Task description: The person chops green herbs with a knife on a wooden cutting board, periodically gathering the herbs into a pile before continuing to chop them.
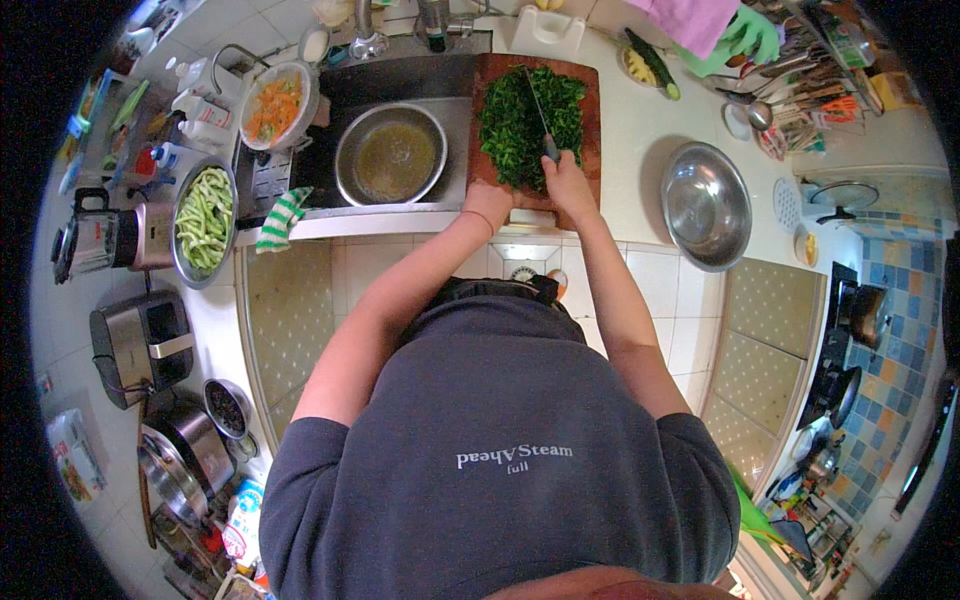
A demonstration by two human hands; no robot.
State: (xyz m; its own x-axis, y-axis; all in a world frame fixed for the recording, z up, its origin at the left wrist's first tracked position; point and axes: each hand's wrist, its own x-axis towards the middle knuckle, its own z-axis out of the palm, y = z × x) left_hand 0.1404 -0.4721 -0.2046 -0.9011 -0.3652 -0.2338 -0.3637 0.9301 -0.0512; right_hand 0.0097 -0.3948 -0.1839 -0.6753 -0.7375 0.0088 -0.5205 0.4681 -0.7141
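My right hand [568, 186] grips the dark handle of a kitchen knife [551, 145]. Its blade points away from me and lies over a heap of chopped leafy greens [501, 112]. The greens cover much of a reddish-brown wooden cutting board [590, 112], which sits at the right edge of the sink. At the board's near left corner rests my left hand [489, 201], close to the greens; its fingers are partly hidden, so I cannot tell whether they hold the board. Left of the board, a steel basin [442, 169] with cloudy greenish water stands in the sink [322, 180].
An empty steel bowl [705, 206] stands right of the board at the counter's edge. Behind it lie a cucumber [654, 64] and a small dish [637, 67]. To the left are a colander of shredded carrot [274, 109], a bowl of green strips [202, 217] and a striped cloth [283, 220].
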